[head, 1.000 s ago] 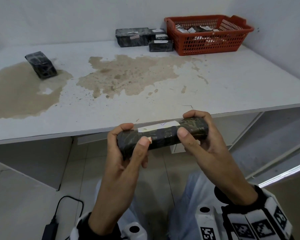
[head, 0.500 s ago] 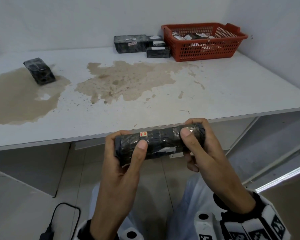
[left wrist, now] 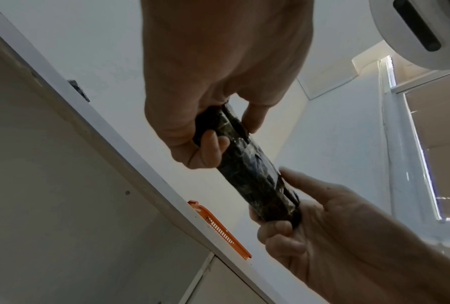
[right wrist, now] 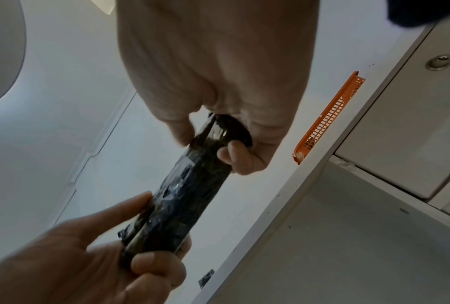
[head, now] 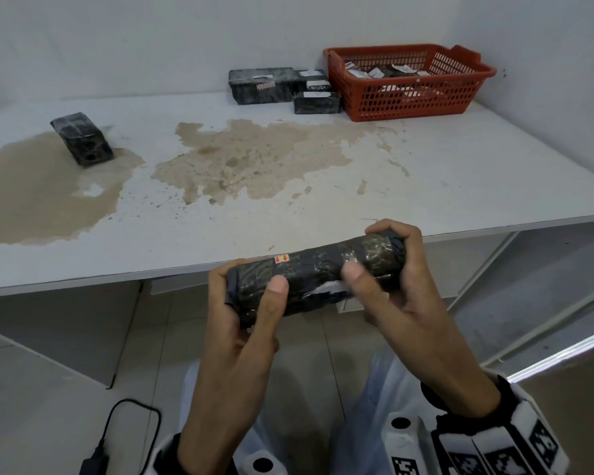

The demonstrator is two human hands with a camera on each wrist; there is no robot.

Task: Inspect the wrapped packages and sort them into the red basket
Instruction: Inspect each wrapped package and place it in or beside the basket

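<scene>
A person's two hands hold a dark, plastic-wrapped cylindrical package (head: 314, 281) level in the air just off the near edge of a stained white desk (head: 426, 173). The left hand (head: 240, 323) wraps its fingers round the package's left end, thumb pressed on the front; the right hand (head: 402, 296) curls over the right end, its thumb laid on the wrap near the middle. A small white sticker with red arrows (head: 282, 259) faces up on the package, and a white label shows along its lower side.

At the desk's far right corner sits the red basket (head: 408, 101), already holding several wrapped packages with white labels. Just to its left, against the wall, a cluster of dark wrapped boxes (head: 282, 86) touches or nearly touches the basket's side. Well apart, on the far left of the desk, a single dark wrapped box (head: 82, 138) lies tilted on a brown stain. The broad desk surface between the hands and the basket holds only brown stains. A black cable and charger (head: 96, 457) lie on the tiled floor below.

From beneath, the left wrist view shows the left hand's fingers (left wrist: 211, 148) closed under the package (left wrist: 255, 174) and the basket's rim (left wrist: 218, 228) peeking over the desk edge; the right wrist view shows the right hand (right wrist: 218, 82) gripping its end of the package (right wrist: 182, 197), with a screw-studded desk underside the head view cannot see.
</scene>
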